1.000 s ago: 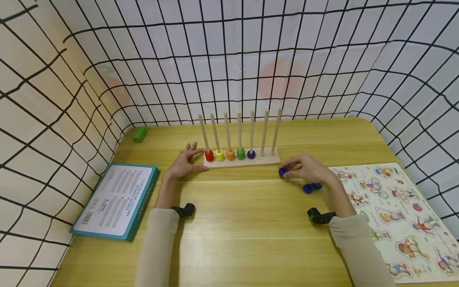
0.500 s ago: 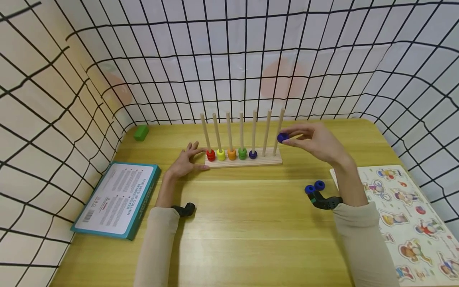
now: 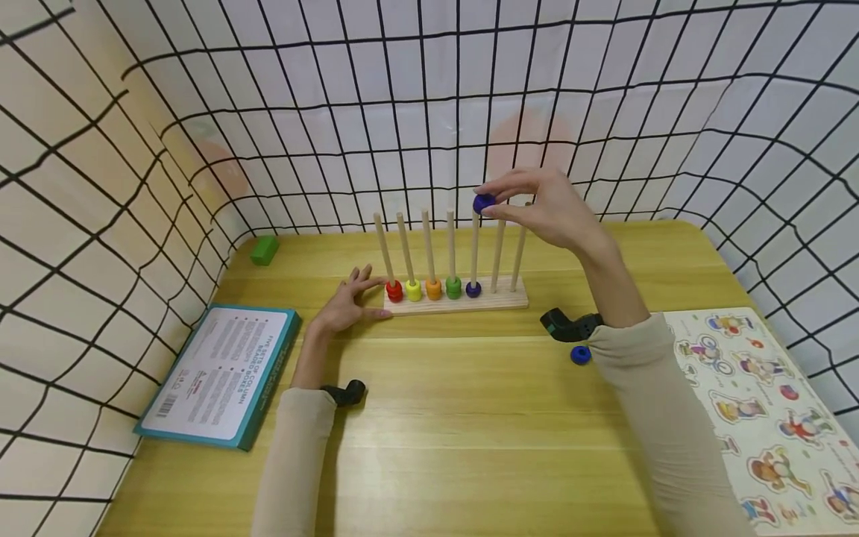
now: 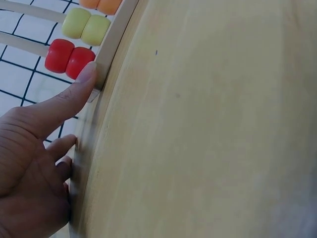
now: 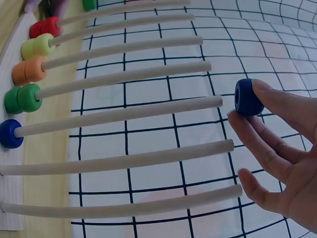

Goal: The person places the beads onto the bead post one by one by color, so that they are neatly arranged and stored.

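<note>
My right hand (image 3: pixel 553 205) pinches a dark blue bead (image 3: pixel 483 203) between thumb and fingertips at the top of the fifth peg of a wooden peg rack (image 3: pixel 496 300). In the right wrist view the bead (image 5: pixel 249 97) is just off the tip of that peg (image 5: pixel 148 113), its hole facing it. One blue bead (image 3: pixel 473 289) sits at this peg's foot. Red (image 3: pixel 394 291), yellow (image 3: pixel 413 290), orange (image 3: pixel 434 289) and green beads (image 3: pixel 453 288) sit in pairs on the pegs to the left. My left hand (image 3: pixel 341 302), fingers spread, touches the rack's left end, thumb at its front edge.
A loose blue bead (image 3: pixel 580 355) lies on the table below my right wrist camera (image 3: pixel 569 326). A teal box (image 3: pixel 218 377) lies at left, a green block (image 3: pixel 265 250) behind it. A picture board (image 3: pixel 758 418) is at right. Black-lined netting surrounds the table.
My right hand has lifted the blue bead from near the table, up and left to the fifth peg's top. One loose bead is now hidden behind the right arm. The left hand stays put.
</note>
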Available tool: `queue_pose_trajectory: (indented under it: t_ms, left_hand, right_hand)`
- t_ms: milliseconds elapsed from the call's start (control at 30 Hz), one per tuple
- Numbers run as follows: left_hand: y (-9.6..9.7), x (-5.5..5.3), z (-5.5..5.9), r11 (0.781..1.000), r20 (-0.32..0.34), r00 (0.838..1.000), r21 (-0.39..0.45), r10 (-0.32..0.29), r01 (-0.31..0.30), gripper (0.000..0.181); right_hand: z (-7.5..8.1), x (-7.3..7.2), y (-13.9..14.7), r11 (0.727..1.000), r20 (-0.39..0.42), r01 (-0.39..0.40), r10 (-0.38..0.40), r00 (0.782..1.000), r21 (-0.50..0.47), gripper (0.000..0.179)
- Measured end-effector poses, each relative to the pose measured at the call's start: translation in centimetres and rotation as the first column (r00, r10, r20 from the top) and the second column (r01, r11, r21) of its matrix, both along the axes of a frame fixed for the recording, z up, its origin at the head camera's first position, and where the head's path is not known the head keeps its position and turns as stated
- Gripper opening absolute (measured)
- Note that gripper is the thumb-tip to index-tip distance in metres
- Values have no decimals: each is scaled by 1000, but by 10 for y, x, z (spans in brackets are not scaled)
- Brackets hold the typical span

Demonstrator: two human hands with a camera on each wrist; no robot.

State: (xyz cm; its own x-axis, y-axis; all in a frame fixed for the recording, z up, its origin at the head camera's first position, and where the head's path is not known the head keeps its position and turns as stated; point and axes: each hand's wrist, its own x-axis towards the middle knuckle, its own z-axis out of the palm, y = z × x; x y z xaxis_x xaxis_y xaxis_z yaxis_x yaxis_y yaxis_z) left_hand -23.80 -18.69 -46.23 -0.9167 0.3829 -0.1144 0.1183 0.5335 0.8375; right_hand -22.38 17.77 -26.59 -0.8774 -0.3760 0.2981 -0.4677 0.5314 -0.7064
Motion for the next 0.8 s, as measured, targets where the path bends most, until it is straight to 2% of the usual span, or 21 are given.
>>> queue_pose_trajectory:
  t_ms: [267, 533, 800]
  left_hand:
    - [-4, 0, -2, 1000, -6, 1000, -12, -5, 5, 68]
    - [-3, 0, 0, 1000, -5, 1000, -3, 0, 0, 68]
    - [-2, 1, 0, 1000, -12, 1000, 9, 0, 0, 68]
  right_hand:
    - [0, -10, -11, 999, 35, -20, 19, 999, 40, 31]
    - [2, -16, -15, 994, 4, -46, 46, 999, 97, 32]
    - [0, -17, -17, 992, 64, -22, 15, 998, 120, 32]
